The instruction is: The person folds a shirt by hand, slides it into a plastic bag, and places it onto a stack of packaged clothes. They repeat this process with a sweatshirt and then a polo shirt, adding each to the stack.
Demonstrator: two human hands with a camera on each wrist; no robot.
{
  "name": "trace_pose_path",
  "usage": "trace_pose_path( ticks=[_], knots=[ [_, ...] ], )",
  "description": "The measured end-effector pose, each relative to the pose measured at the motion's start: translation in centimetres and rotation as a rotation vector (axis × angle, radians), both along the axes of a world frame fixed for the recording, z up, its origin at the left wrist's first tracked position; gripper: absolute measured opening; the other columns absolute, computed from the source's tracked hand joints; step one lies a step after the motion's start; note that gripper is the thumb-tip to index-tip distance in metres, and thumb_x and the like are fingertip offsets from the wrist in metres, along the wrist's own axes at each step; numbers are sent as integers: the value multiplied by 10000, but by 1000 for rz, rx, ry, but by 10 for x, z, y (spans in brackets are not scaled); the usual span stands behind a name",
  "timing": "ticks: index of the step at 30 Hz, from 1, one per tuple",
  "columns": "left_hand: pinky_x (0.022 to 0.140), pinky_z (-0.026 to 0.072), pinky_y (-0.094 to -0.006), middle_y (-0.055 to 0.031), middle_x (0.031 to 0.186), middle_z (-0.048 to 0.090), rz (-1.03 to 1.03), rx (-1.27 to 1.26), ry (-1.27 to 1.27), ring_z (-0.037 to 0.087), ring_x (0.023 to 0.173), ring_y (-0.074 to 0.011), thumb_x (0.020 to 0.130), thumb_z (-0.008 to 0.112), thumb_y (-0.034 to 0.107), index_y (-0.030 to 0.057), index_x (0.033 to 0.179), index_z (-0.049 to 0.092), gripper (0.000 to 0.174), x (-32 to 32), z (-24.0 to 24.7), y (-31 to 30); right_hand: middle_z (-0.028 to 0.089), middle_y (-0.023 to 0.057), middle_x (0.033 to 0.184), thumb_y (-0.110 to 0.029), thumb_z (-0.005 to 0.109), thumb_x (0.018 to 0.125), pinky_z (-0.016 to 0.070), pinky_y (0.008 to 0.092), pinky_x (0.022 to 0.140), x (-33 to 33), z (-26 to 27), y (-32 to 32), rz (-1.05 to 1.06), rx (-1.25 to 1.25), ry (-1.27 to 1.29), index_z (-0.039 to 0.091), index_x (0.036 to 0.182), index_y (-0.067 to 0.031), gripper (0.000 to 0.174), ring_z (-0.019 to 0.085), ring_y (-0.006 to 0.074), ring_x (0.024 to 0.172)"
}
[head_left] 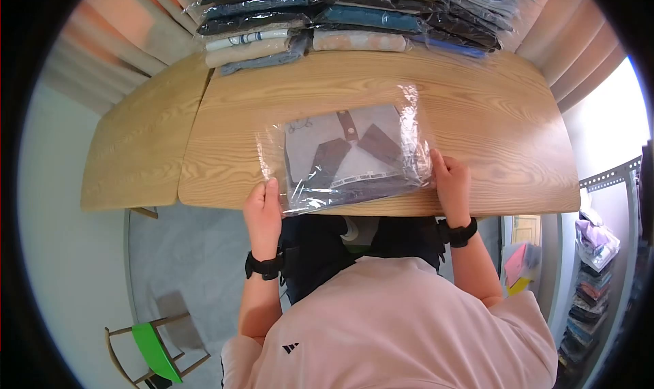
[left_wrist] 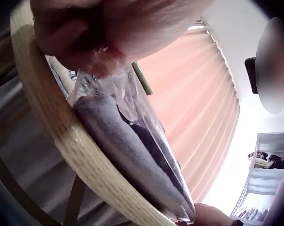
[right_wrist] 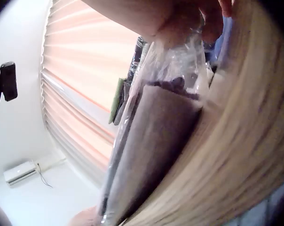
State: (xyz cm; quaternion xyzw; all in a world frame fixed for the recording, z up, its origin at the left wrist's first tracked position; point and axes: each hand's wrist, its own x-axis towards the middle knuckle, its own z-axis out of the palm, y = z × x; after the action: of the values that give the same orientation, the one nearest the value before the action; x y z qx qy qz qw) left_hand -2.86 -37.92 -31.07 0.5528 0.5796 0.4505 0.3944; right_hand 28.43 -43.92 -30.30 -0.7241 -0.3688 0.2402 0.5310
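A folded grey garment with a dark collar and placket lies flat inside a clear plastic bag [head_left: 344, 154], at the front edge of the wooden table. My left hand [head_left: 263, 205] pinches the bag's near left corner between thumb and fingers. On the other side my right hand [head_left: 451, 183] pinches the bag's right edge. In the left wrist view the garment's folded grey edge [left_wrist: 128, 150] shows through the plastic, below the left hand [left_wrist: 99, 33]. The right wrist view has the bagged garment [right_wrist: 153, 136] beneath the right hand [right_wrist: 179, 21].
Stacks of bagged folded clothes [head_left: 320, 21] stand along the back of the wooden table [head_left: 490, 130]. A chair with a green seat [head_left: 155, 350] is on the floor at lower left. To the right, a shelf [head_left: 613, 184] holds more bagged clothes.
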Motion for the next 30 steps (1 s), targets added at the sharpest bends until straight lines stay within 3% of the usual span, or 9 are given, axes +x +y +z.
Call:
trace_pose_path(
  ticks=[5,9,14,17,19,21,23,26,30],
  knots=[
    [433,344,-283,-37,505,454,-11,38,139,408,445,-100,941,495,214,-15,657,512,365,9,-5,-5,538,98,545,-208,597,887,400,319,501,10,1,-6,-56,-128,-74,586,686,12,298,501,181,482],
    [434,349,-284,-35,496,449,27,-8,100,416,443,-100,943,490,213,-16,674,526,355,11,-2,-9,598,109,778,-124,597,856,414,363,726,-13,21,-18,-173,175,-495,606,855,-20,104,540,286,770],
    [436,365,-310,-44,465,453,53,-21,93,448,420,-149,941,490,215,-16,666,537,362,7,-2,-8,538,125,1215,-258,594,852,327,481,978,-64,26,4,409,139,-1023,592,1122,-131,299,470,300,1164],
    [565,430,-368,-128,654,580,11,-58,329,557,598,-258,925,503,187,-16,794,576,252,-1,9,-9,432,117,1351,-335,580,852,247,514,1043,-65,17,15,412,37,-1094,526,1249,-199,423,372,287,1275],
    [793,432,-414,-220,1015,583,74,496,598,550,923,-358,901,519,157,-22,1020,552,218,13,47,-18,427,108,1364,-306,588,850,245,509,1054,-65,18,18,423,13,-1090,512,1271,-213,438,379,317,1271],
    [949,365,-420,-229,1245,461,-230,643,706,451,1133,-380,876,532,130,-28,1179,462,350,27,75,-18,437,108,1349,-330,592,842,250,514,1046,-64,23,20,432,15,-1119,517,1266,-217,445,383,307,1266],
    [1007,330,-441,-200,1298,443,-554,672,725,405,1220,-363,862,566,194,7,1243,454,438,45,82,-2,446,107,1334,-354,597,833,255,518,1037,-61,27,23,452,10,-1149,522,1260,-222,453,387,298,1260],
    [1059,207,-557,-142,1471,247,-726,704,1115,226,1355,-324,837,576,417,150,1409,318,681,52,61,22,390,101,1376,-401,605,816,267,552,1021,-55,32,30,502,63,-1291,497,1286,-257,503,350,302,1285],
    [1047,174,-597,-143,1477,234,-789,682,1163,206,1361,-347,839,500,555,165,1416,313,721,45,40,40,370,107,1392,-441,569,838,273,564,1014,-45,21,38,587,44,-1259,476,1309,-265,512,337,313,1294]
  ],
)
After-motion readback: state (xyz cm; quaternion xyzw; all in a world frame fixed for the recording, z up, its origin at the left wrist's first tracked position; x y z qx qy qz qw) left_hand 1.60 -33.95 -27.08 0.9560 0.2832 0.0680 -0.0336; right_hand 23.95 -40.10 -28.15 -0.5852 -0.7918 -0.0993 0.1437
